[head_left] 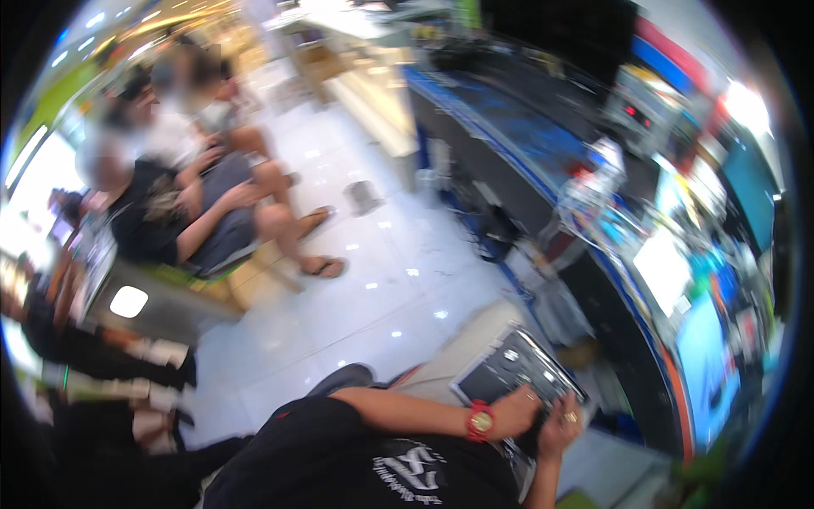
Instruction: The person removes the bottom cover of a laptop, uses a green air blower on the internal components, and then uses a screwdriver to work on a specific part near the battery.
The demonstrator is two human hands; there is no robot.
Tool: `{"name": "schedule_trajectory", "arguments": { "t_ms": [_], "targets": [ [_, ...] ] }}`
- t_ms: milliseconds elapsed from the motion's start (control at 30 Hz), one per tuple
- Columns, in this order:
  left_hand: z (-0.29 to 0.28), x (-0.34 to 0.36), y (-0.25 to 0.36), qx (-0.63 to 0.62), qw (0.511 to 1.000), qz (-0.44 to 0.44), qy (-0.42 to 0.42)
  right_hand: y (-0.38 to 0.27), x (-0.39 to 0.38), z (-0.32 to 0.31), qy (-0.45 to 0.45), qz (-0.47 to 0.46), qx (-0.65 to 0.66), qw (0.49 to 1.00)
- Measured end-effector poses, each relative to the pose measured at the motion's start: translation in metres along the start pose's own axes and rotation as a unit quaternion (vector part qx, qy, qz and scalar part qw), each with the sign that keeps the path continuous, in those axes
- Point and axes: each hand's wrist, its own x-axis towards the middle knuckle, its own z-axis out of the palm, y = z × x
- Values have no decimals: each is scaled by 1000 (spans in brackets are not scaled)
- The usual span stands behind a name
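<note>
A dark flat rectangular device point(502, 366) with silver edges and small bright spots lies tilted across my lap. Its exact kind is too blurred to tell. My left hand point(515, 413), with a red watch point(481, 421) on the wrist, rests over its near part. The left fingers are bent together, and what they pinch, if anything, is hidden. Beside it, my right hand point(560, 424), with a ring on a finger, curls at the device's near right corner and grips it there. Both hands are close together, and they cover that part of the device.
At right runs a long dark workbench point(543, 170) with a blue edge, cluttered with tools, a white sheet point(663, 270) and a blue mat point(702, 339). A dark monitor point(564, 38) stands at its far end. Several people sit on a bench point(254, 284) at left, across the tiled floor point(373, 297).
</note>
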Motion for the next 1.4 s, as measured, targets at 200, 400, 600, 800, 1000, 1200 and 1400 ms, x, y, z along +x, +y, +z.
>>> {"name": "schedule_trajectory", "arguments": {
  "t_ms": [200, 400, 600, 800, 1000, 1200, 1400],
  "targets": [
    [-32, 4, -17, -12, 999, 34, 23, -7, 18, -12, -25, -7, -12, 1000],
    [-83, 10, 17, -182, 971, 147, -50, -4, 11, -8, -2, 15, 20, 1000],
    [-73, 1, 89, -306, 910, 276, 43, -20, 46, 12, 69, 181, 176, 965],
    [-82, 24, 100, -383, 893, 212, 109, 26, 140, 39, -168, 67, -41, 983],
    [-90, 26, 87, -462, 874, 90, 125, 115, 170, 79, -337, 296, -224, 865],
    [-97, 38, 64, -546, 830, -45, 102, 164, 139, 105, -546, 269, -224, 761],
    [-102, 46, 57, -533, 830, -47, 156, 198, 117, 95, -535, 256, -242, 768]
  ]
}}
